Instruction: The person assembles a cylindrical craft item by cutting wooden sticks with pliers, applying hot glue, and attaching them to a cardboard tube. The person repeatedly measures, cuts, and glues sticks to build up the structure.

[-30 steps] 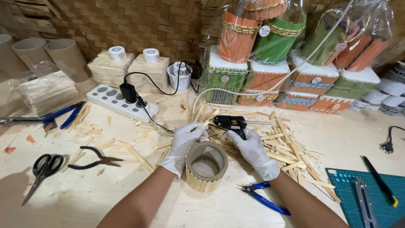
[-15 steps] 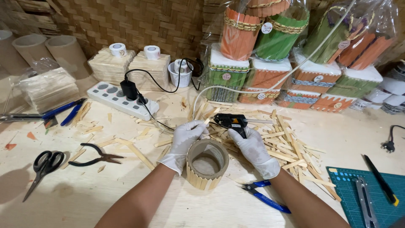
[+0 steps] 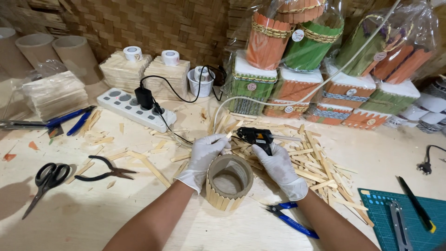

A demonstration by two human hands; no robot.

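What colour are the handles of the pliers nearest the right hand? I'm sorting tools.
Blue handles, head view.

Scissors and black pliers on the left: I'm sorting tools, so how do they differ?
The scissors have round finger loops; the pliers have open curved handles. The scissors lie nearer the table edge, the pliers nearer the left hand. Both are black and lie flat, untouched.
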